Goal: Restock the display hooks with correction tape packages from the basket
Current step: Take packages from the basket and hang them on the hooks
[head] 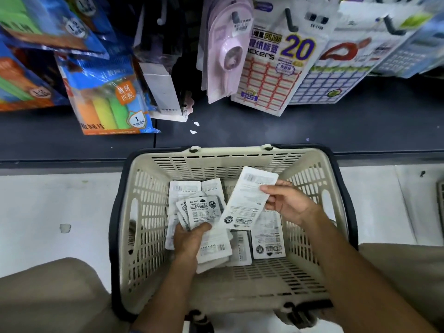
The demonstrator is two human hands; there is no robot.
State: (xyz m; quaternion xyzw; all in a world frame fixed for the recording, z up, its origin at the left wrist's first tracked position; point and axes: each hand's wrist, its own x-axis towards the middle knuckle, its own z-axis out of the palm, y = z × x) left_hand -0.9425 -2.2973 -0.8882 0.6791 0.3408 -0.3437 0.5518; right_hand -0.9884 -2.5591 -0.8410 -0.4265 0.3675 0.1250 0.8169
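Observation:
A beige plastic basket [240, 162] with a dark rim stands on the floor below me. Several white correction tape packages [266, 239] lie loose on its bottom. My left hand [188, 240] grips a small fanned stack of packages [204, 210], printed fronts up, inside the basket. My right hand [287, 203] pinches a single package [247, 200] by its edge, tilted and turned back side up, just above the others. Dark display hooks [292, 21] stick out of the rack above, loaded with other goods.
Hanging on the rack are pink blister cards [225, 51], label sticker sheets [269, 70] and coloured stick packs [108, 97]. A dark base shelf [312, 126] runs under them. My knees flank the basket on the white floor [60, 207]. Another basket's edge [440, 198] shows far right.

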